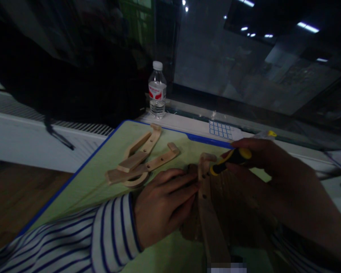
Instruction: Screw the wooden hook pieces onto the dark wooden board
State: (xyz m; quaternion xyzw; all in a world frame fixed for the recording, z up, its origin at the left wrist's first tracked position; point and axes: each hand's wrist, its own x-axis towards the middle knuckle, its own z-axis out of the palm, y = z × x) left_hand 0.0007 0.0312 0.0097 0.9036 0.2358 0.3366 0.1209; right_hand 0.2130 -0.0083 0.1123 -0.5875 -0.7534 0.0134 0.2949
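My left hand (163,204), in a blue-and-white striped sleeve, lies with its fingers pressed on a long wooden strip (208,216) that runs toward me on a green mat (85,182). My right hand (261,167) is closed round a yellow-and-black screwdriver (230,159). Its tip points at the far, hooked end of the strip, close to my left fingertips. Dark wooden parts beneath my hands are hard to make out.
Several curved wooden pieces (142,159) with holes lie stacked on the mat's far left. A clear water bottle (157,91) with a red label stands on the white ledge beyond. A small blue-gridded card (221,129) lies on the ledge. The mat's blue edge borders a brown floor at left.
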